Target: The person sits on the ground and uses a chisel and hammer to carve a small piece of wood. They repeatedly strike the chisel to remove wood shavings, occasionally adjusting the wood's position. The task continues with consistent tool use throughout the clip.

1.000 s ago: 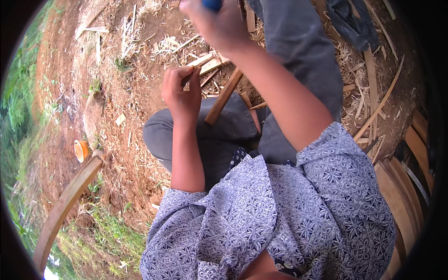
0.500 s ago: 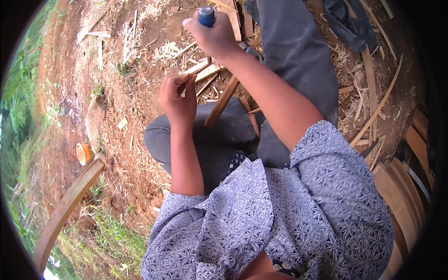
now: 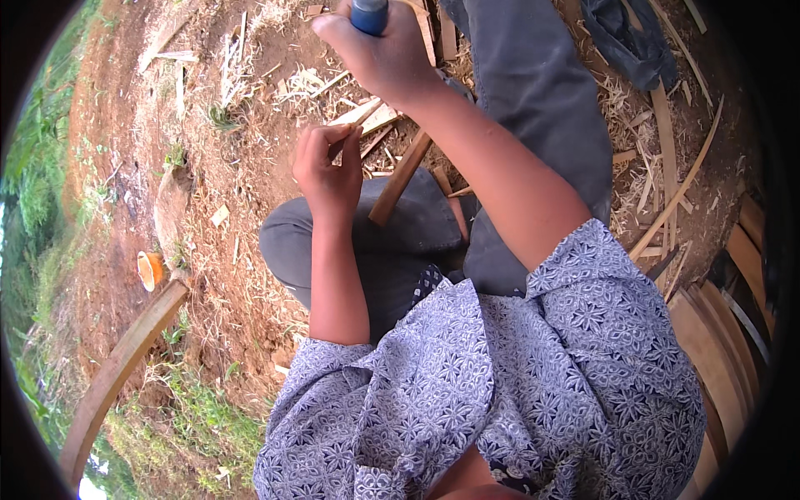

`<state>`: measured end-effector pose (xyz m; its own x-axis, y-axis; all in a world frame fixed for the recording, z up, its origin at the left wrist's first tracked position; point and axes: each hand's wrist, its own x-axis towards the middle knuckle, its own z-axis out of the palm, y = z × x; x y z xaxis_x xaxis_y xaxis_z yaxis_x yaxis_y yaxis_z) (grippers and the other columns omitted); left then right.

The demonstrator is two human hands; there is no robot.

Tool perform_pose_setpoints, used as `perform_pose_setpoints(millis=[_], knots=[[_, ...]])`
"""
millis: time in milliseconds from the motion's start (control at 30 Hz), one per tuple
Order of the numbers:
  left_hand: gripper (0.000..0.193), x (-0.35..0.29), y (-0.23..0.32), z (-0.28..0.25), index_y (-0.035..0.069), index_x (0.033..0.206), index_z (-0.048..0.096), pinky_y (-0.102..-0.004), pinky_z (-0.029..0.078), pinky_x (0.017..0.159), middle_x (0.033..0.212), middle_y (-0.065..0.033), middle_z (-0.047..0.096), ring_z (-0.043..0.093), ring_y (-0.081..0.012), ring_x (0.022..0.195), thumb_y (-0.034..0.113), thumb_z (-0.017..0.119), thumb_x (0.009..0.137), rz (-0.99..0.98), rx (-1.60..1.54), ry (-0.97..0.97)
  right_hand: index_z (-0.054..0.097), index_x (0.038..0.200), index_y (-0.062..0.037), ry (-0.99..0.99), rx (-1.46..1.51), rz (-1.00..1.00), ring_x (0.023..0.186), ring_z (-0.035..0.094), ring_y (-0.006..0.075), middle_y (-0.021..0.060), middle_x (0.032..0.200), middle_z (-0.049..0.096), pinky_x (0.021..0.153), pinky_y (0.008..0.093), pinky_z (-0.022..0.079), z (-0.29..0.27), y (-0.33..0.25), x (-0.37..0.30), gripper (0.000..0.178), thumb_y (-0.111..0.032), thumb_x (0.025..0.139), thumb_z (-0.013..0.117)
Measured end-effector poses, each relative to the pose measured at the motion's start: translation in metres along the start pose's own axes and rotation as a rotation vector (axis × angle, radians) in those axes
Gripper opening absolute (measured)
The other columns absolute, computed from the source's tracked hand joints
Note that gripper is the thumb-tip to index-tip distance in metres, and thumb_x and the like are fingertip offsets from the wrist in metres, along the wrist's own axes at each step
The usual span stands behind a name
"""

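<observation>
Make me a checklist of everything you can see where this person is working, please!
Surface: bare reddish dirt ground, strewn with chips.
Job's things: thin wooden strip pinched in the left hand; blue-handled tool gripped in the right hand, blade out of view; brown wooden stick lying across the lap.
Clutter: wood shavings, pale split slats, dark cloth.
Grippers: both hands closed on their things.
Cables: nothing seen.
Surroundings: grass at left, orange cup, curved wooden plank, stacked boards at right.
</observation>
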<state>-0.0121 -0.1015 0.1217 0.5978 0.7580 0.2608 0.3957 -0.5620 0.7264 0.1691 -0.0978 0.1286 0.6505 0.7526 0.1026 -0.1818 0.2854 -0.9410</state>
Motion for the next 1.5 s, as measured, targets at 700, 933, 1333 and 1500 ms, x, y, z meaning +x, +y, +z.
perform_pose_setpoints(millis=[700,933,1333,1500], knots=[[0.016,0.003,-0.001,-0.006,-0.002,0.089,0.062,-0.0294,0.062,0.07,0.088,-0.012,0.064,0.07,-0.0209,0.079,-0.012,0.074,0.084,-0.041,-0.009,0.005,0.056,0.062,-0.0096,0.083,-0.058,0.05,0.051,0.052,0.0069,-0.0042,0.054,0.053,0.049,0.0299,0.041,0.007,0.036,-0.018,0.03,-0.018,0.088,0.068],[0.017,-0.004,-0.006,-0.006,-0.002,0.089,0.061,-0.0298,0.062,0.069,0.088,-0.0121,0.063,0.07,-0.0204,0.079,-0.011,0.075,0.084,-0.031,-0.038,0.019,0.058,0.062,-0.0066,0.039,-0.065,-0.102,0.048,0.056,0.0109,0.0002,0.053,0.058,0.048,0.0318,0.044,0.016,0.005,-0.012,0.029,-0.019,0.084,0.07],[0.016,-0.011,-0.012,-0.008,-0.004,0.093,0.06,-0.0279,0.061,0.077,0.096,-0.0126,0.069,0.071,-0.0154,0.09,0.001,0.076,0.092,-0.192,0.037,0.031,0.057,0.061,-0.0061,0.071,-0.012,-0.063,0.052,0.056,0.01,0.0002,0.054,0.057,0.05,0.0316,0.044,0.012,0.012,-0.008,0.031,-0.021,0.085,0.07],[0.021,-0.008,-0.007,-0.003,-0.003,0.087,0.058,-0.0299,0.06,0.068,0.086,-0.0131,0.064,0.07,-0.0203,0.076,-0.002,0.079,0.086,-0.155,0.016,0.086,0.057,0.059,-0.0066,0.085,-0.092,0.027,0.049,0.055,0.0098,-0.0006,0.051,0.055,0.047,0.0301,0.042,0.006,0.041,-0.017,0.032,-0.02,0.085,0.07]])
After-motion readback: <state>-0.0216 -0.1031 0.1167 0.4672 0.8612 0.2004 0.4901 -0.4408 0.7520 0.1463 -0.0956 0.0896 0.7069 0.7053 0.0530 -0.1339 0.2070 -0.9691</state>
